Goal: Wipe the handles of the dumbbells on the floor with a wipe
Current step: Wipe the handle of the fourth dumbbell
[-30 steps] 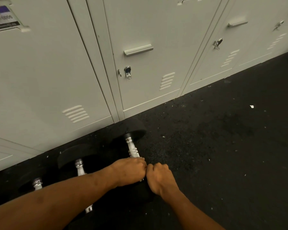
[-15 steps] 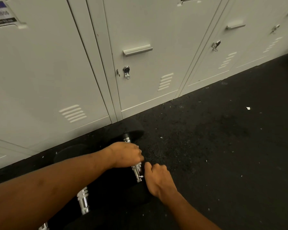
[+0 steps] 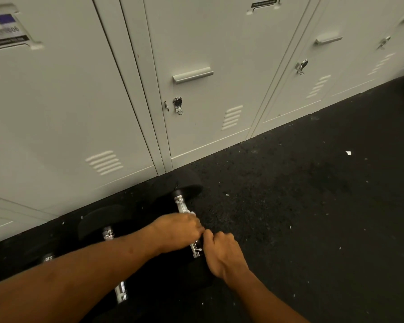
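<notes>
Three black dumbbells lie side by side on the floor against the lockers. My left hand [image 3: 177, 231] is closed around the chrome handle [image 3: 182, 206] of the rightmost dumbbell, at about its middle. My right hand [image 3: 224, 255] sits fisted at the near end of that handle, over the near black weight [image 3: 196, 276], almost touching the left hand. No wipe shows; anything inside either fist is hidden. My left forearm crosses the middle dumbbell [image 3: 121, 292]. The leftmost dumbbell [image 3: 48, 257] is mostly in shadow.
A row of pale grey lockers [image 3: 196, 127] stands right behind the dumbbells, with handles and locks. Black speckled rubber floor [image 3: 313, 217] stretches to the right, with a small white scrap [image 3: 348, 153] on it.
My left hand slid up the handle away from my right hand, then came back down beside it. The right hand stayed at the near end.
</notes>
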The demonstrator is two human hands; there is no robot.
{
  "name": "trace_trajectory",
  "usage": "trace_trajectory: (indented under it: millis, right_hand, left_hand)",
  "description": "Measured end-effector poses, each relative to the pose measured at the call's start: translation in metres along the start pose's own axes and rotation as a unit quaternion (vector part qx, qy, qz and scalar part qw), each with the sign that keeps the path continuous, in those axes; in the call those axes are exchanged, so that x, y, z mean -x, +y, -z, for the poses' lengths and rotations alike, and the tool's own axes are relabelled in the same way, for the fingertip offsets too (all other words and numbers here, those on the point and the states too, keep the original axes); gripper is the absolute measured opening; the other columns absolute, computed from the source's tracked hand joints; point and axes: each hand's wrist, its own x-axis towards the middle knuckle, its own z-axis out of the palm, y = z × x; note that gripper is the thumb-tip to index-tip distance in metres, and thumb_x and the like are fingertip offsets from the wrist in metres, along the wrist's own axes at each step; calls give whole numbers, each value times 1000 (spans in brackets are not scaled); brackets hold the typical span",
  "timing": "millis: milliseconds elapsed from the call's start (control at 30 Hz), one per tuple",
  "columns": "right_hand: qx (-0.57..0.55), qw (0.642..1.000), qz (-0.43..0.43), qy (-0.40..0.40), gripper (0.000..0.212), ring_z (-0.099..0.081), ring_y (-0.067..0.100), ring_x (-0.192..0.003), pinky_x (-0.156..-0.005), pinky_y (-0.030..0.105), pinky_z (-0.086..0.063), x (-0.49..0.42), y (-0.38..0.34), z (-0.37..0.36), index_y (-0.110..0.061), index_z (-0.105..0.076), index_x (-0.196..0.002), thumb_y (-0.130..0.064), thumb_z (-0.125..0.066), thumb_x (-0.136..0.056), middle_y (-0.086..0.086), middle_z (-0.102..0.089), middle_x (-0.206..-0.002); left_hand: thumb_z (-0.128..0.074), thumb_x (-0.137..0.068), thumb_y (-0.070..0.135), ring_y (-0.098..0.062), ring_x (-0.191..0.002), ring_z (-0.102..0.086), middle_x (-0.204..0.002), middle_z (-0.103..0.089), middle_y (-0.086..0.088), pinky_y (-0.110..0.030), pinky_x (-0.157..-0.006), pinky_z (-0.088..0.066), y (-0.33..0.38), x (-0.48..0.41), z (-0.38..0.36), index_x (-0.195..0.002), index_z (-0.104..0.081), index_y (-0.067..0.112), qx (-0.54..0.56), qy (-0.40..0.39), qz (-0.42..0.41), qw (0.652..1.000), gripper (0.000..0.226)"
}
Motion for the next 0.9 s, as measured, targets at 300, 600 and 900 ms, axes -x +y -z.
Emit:
trace_trajectory:
  millis: [300, 600, 900]
  right_hand:
    - [55, 997, 50, -5, 40, -43, 17, -84, -77, 34, -36, 2, 4, 3, -27, -31, -63, -35, -20, -100, 11, -61, -98]
    - [25, 998, 53, 2, 44, -53, 27, -81, -75, 41, -42, -2, 5, 4, -18, -40, -62, -34, -21, -98, 4, -52, -72]
    - [20, 999, 32, 9, 50, -55, 24, -74, -75, 45, -50, -7, 7, -2, -18, -47, -64, -48, -15, -88, 10, -61, -77]
  left_hand:
    - [-48, -97, 10, -7, -137, -38, -147, -44, 4, -28, -116, -29, 35, 31, 2, -141, -46, 20, 343, 98, 115, 927, 44]
    - [-46, -101, 21, -20, -107, -60, -117, -64, -1, -42, -97, -50, 39, 46, -45, -127, -60, 23, 708, 322, 537, 328, 30]
    - [-42, -101, 11, -24, -95, -68, -99, -71, -11, -35, -85, -54, 21, -5, -34, -103, -68, 9, 808, 272, 467, 234, 27]
